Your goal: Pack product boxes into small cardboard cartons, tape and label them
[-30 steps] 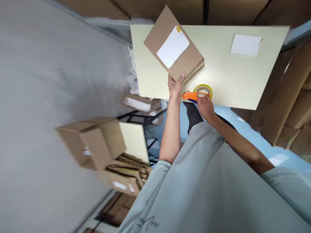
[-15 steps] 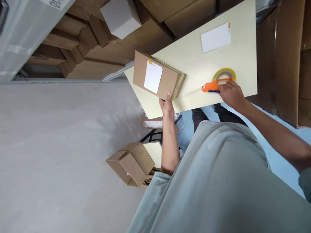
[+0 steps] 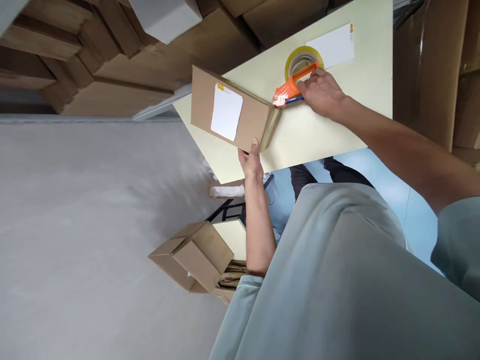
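My left hand (image 3: 251, 157) grips the near lower corner of a cardboard box (image 3: 249, 117), thumb on its upper face. The box sits tilted on the pale table, with a white label (image 3: 227, 111) on that face and tape along its edges. My right hand (image 3: 322, 92) is closed around the handle of an orange tape dispenser (image 3: 287, 91) that carries a roll of yellowish tape (image 3: 288, 65). The dispenser's front end is at the box's right-hand edge; whether it touches cannot be told.
A white rectangular sheet (image 3: 335, 45) lies on the pale table (image 3: 330, 135), partly behind the tape roll. Cardboard boxes (image 3: 135, 92) and a white box (image 3: 168, 20) are stacked beyond it. An open carton (image 3: 198, 260) stands lower left, and a large carton (image 3: 423, 75) at right.
My right hand has brought the tape dispenser leftward and away from me, up to the box's edge. My left hand still holds the box, and the view has shifted slightly.
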{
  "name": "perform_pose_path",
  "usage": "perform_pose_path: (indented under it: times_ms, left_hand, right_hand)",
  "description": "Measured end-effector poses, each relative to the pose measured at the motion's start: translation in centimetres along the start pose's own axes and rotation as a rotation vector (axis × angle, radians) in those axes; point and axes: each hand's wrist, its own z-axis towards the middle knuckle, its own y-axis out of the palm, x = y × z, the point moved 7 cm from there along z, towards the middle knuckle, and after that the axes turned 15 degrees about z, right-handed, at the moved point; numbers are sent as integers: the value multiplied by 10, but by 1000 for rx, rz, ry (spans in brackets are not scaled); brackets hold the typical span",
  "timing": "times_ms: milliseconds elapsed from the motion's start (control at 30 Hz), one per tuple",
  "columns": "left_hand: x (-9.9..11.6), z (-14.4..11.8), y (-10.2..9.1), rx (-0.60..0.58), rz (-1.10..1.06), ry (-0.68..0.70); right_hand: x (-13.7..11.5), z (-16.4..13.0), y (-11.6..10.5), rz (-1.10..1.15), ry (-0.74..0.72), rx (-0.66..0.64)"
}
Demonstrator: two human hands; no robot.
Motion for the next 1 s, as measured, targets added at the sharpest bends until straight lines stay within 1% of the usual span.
perform_pose_path:
  times_ms: [67,100,167,233,300,333,367,400,433,467,500,533,600,667,700,767,867,933,1000]
  left_hand:
    - [2,0,-7,-32,11,-8]
    - [3,0,-15,-44,24,-21]
    - [9,0,-40,-46,72,-52]
    - [19,3,-73,-22,166,-78]
    - [34,8,-104,5,303,-71]
    - [42,11,-114,23,380,-53]
    - [50,14,-121,50,455,-30]
    - [58,16,-122,85,521,2]
    - [65,18,-117,119,573,39]
    - [70,18,-107,145,609,77]
    - [74,18,-92,153,629,119]
    - [76,17,-73,128,638,162]
    - [76,13,-39,95,650,221]
    - [74,8,-19,94,655,259]
    - [73,7,-15,93,665,270]
    - [71,6,-14,91,746,281]
    - [68,11,-22,117,1037,276]
    - [65,16,-25,141,1199,270]
    - [59,21,-26,150,1253,278]
  right_hand:
    - [-1,1,5,-5,-10,-19]
    - [-6,-1,7,-6,-44,-21]
    - [-24,-10,15,15,-134,-22]
    - [-52,-24,31,73,-189,-51]
    - [-89,-39,54,165,-190,-107]
    - [-110,-46,67,221,-184,-135]
    - [-131,-52,80,284,-173,-157]
    - [-151,-57,93,344,-158,-178]
    - [-168,-61,105,402,-133,-194]
    - [-182,-63,115,459,-105,-199]
    - [-193,-65,123,511,-77,-199]
    - [-200,-66,129,551,-52,-193]
    - [-208,-67,137,585,-24,-180]
    - [-209,-68,140,565,-19,-183]
    - [-208,-68,140,543,-21,-190]
    - [-206,-70,138,469,-36,-220]
    - [-193,-79,129,280,-112,-281]
    - [-172,-94,119,161,-155,-301]
    - [-140,-111,104,90,-156,-284]
